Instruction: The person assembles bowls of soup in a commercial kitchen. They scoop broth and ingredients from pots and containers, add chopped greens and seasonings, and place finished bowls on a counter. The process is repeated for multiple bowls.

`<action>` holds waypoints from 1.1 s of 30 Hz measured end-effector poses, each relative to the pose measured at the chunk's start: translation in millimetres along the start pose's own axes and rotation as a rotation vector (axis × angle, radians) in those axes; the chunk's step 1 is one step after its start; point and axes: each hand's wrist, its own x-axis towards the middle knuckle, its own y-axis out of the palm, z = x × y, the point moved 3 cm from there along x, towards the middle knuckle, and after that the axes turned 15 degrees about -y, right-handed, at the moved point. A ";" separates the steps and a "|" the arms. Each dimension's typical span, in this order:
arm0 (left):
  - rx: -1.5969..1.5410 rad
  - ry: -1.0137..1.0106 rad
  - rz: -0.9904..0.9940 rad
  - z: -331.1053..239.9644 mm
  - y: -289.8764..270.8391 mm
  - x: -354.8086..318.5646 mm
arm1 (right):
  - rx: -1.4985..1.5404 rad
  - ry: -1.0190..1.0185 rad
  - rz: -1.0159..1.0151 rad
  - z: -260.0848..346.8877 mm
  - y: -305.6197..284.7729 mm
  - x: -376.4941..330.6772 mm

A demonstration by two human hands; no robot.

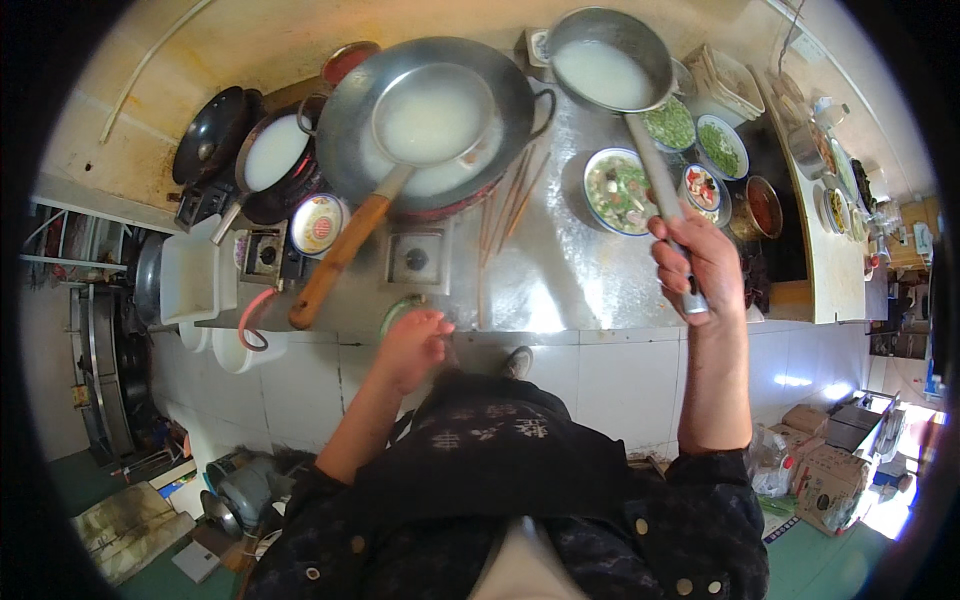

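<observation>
- saucepan (610,62) of milky white liquid held out over the steel counter (570,270), far right of the wok (435,120), above the bowls.
- left to right: black pan (212,130), small white-filled pot (272,152), wok with a ladle pan (432,112) on a wooden handle (340,258), chopsticks (505,205), saucepan, soup bowl (620,190).
- left hand (412,345): at the counter's front edge by a knob; fingers curled, whether they grip anything i cannot tell.
- right hand (700,265): fingers wrapped tight round the saucepan's long handle.
- risk: saucepan looks nearly full and sits at the end of a long handle; any wrist tilt could slop liquid into the soup bowl or onto the counter.
- risk: wooden handle overhangs the counter edge near the left hand; a knock could tip the ladle pan.
- counts: one wok, one saucepan, two green garnish bowls, one soup bowl, two hands.
</observation>
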 end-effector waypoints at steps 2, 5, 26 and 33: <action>0.043 -0.005 -0.018 -10.9 -9.3 -6.7 | 0.016 0.024 0.035 -27.7 27.5 16.1; 0.085 -0.005 -0.052 -26.8 -25.7 -17.2 | -0.118 0.029 -0.004 -74.9 62.3 37.4; 0.838 -0.064 0.037 -4.5 53.0 67.1 | -1.423 -0.526 -0.525 -171.1 -93.5 55.0; 0.873 0.315 0.232 3.1 271.0 141.4 | 0.130 -0.003 -0.321 -187.0 -280.2 109.3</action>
